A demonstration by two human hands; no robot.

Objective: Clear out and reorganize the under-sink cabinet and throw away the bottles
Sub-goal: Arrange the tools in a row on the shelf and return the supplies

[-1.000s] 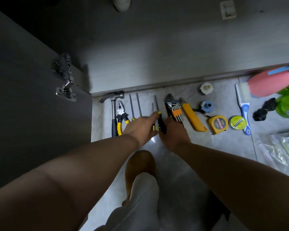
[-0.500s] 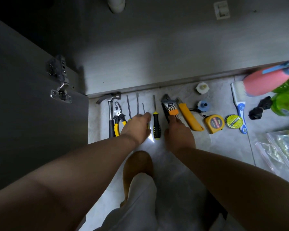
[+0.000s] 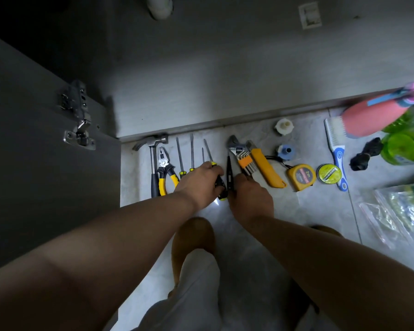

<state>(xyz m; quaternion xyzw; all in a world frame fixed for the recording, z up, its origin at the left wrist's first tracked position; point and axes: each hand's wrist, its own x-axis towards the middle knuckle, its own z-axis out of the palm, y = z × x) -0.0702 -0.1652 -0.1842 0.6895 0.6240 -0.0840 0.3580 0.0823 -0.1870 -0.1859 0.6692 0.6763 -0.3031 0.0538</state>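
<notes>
A row of tools lies on the tile floor in front of the open under-sink cabinet (image 3: 225, 80). My left hand (image 3: 201, 180) grips the handle of a black-and-yellow screwdriver (image 3: 220, 188), whose shaft points toward the cabinet. Just to its right, my right hand (image 3: 249, 197) pinches a slim black pen-like tool (image 3: 229, 169). Beyond that tool are a wrench (image 3: 234, 144) and an orange hex key set (image 3: 246, 161). A pink bottle (image 3: 373, 118) and a green bottle (image 3: 402, 144) stand at the far right.
Hammer (image 3: 153, 161), pliers (image 3: 164, 168) and two screwdrivers (image 3: 180, 154) lie to the left. To the right are a yellow utility knife (image 3: 267, 168), tape measure (image 3: 300, 176), green tape roll (image 3: 328, 173), brush (image 3: 336, 149) and plastic bags (image 3: 402, 211). The open cabinet door (image 3: 34, 139) is at the left.
My left hand has moved right onto the black-and-yellow screwdriver, which now lies tilted. My right hand has left the hex keys and taken hold of the black pen-like tool.
</notes>
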